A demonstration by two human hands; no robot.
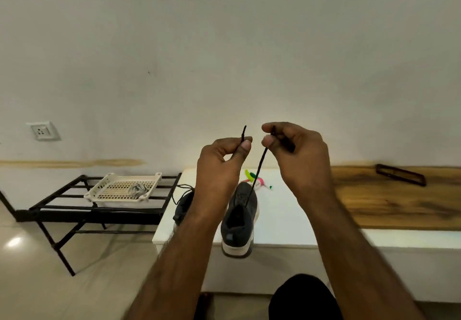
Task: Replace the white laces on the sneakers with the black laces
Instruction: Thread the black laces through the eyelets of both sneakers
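A dark grey sneaker (241,220) with a white sole stands on the white table (287,220), its heel over the near edge. A black lace (258,170) rises taut from its eyelets. My right hand (296,155) pinches that strand above the shoe. My left hand (222,162) pinches the lace's other end, whose tip (243,132) sticks up past my thumb. The second dark sneaker (183,207) lies behind my left forearm with a black lace trailing from it. White laces (137,190) lie in a cream basket (123,190) to the left.
The basket rests on a black metal rack (74,210) left of the table. Small green and pink items (257,181) lie behind the sneaker. A wooden ledge (399,200) with a dark flat object (400,178) runs to the right. A wall socket (42,131) is at left.
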